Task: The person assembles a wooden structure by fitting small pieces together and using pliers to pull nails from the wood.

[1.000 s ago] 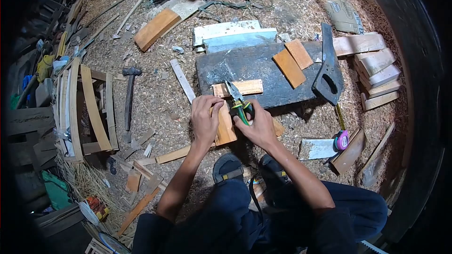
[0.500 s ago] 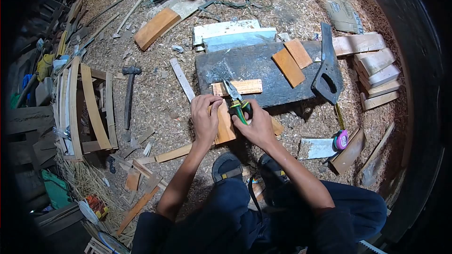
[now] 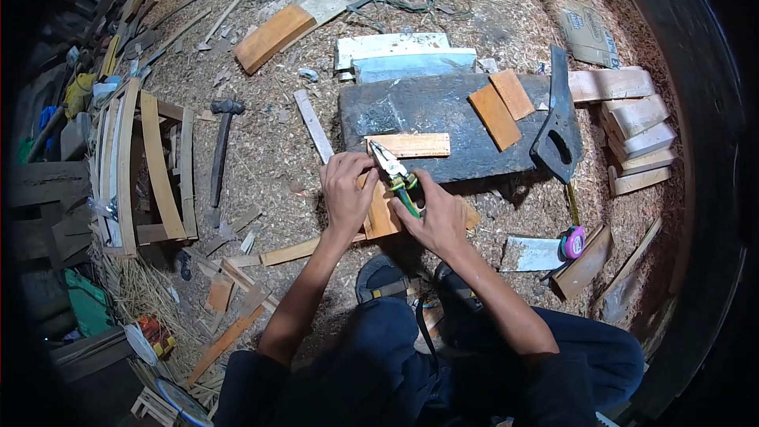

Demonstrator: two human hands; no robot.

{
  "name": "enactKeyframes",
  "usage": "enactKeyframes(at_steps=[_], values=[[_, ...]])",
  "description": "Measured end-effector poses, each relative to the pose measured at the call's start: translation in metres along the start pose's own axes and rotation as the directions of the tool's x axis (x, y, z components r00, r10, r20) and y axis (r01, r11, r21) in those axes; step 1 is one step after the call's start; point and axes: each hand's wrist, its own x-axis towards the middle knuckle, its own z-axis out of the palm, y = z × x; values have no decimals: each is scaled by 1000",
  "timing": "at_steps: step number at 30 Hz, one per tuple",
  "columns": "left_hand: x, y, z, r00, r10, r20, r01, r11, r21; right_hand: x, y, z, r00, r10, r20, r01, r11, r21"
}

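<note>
My right hand (image 3: 439, 215) is wrapped around the green-and-yellow handles of a pair of pliers (image 3: 390, 161). The pliers' metal jaws point up and to the left, their tip near my left fingertips. My left hand (image 3: 346, 190) is closed on the left edge of a short wooden board (image 3: 381, 209), thumb pressed toward the curled fingers. Just beyond the pliers, a pale wooden strip (image 3: 415, 145) lies across the dark work block (image 3: 427, 111). The jaws overlap the strip's left end in this view.
On the block's right lie two orange-brown wood pieces (image 3: 495, 115) and a handsaw (image 3: 557, 126). A hammer (image 3: 223, 146) rests on the shavings at left, beside a curved wooden frame (image 3: 162, 170). A pink tape measure (image 3: 572, 242) and stacked curved wood pieces (image 3: 636, 130) are at right.
The pliers' jaws have swung to the left, toward my left fingers. My left hand stays at the board. The whole view has shifted slightly.
</note>
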Motion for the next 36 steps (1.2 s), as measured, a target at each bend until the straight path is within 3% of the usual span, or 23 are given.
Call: enactKeyframes(at_steps=[2, 9, 19, 21, 24, 28, 31, 36], values=[[0, -1, 0, 1000, -16, 7, 16, 998, -55, 0, -6, -4, 991, 109, 84, -113, 993, 44], [1, 8, 2, 996, -85, 0, 84, 988, -128, 3, -4, -5, 971, 228, 73, -238, 953, 186], [6, 8, -3, 1000, -3, 24, 4, 1000, -29, 4, -10, -6, 984, 169, 58, -175, 975, 139], [7, 7, -4, 1000, 17, 19, -17, 1000, -2, 6, -11, -3, 998, 18, -61, -17, 1000, 18], [11, 9, -8, 998, 35, 51, -38, 998, 46, 11, -21, -12, 988, 146, 42, -147, 989, -1], [13, 6, -12, 993, 54, 101, -54, 999, 4, 8, -17, -9, 986, 158, 44, -160, 986, 54], [13, 1, -10, 991, 73, 109, -75, 997, 16, 2, -15, -1, 998, 60, -7, -59, 991, 119], [14, 5, -13, 991, 41, 127, -36, 998, -44, 5, -16, 0, 989, 129, 70, -131, 991, 22]])
